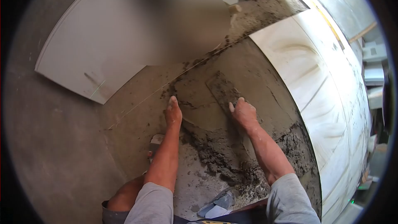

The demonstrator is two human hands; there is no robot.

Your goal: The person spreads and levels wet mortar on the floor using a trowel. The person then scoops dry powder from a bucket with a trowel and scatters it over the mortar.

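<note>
My right hand (243, 114) is closed around the handle of a plastering trowel (222, 86), whose mortar-smeared blade lies flat on the wet mortar bed (265, 79). Beside the bed's left edge, my left hand (173, 112) is held out over the floor with nothing visible in it. Its fingers look stretched forward, seen from the side. Smooth mortar surrounds the trowel, while rough, dark loose mortar (215, 157) is heaped nearer my body.
Large pale tiles (306, 54) border the mortar on the right. A thin string line (145, 98) runs diagonally along its left side. A big white panel (87, 54) stands at upper left, partly behind a blurred area. Grey broken pieces (219, 203) lie near my legs.
</note>
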